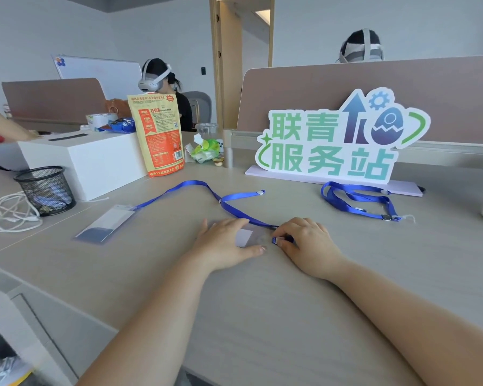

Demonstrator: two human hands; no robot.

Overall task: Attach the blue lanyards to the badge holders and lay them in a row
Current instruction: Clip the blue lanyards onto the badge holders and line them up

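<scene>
A clear badge holder [248,235] lies flat on the desk between my hands. My left hand [223,242] rests on its left side with fingers straight. My right hand [304,240] pinches the clip end of a blue lanyard [234,210] at the holder's right edge. To the left, another badge holder [105,224] lies with a blue lanyard [179,188] joined to its top. A loose heap of blue lanyards [357,199] sits at the right, below the sign.
A green and blue standing sign [338,140] sits at the back right. A black mesh pen cup [45,189], a white box [81,160], an orange snack bag [158,135] and a coiled white cable [11,213] crowd the left. Other people sit behind the partitions.
</scene>
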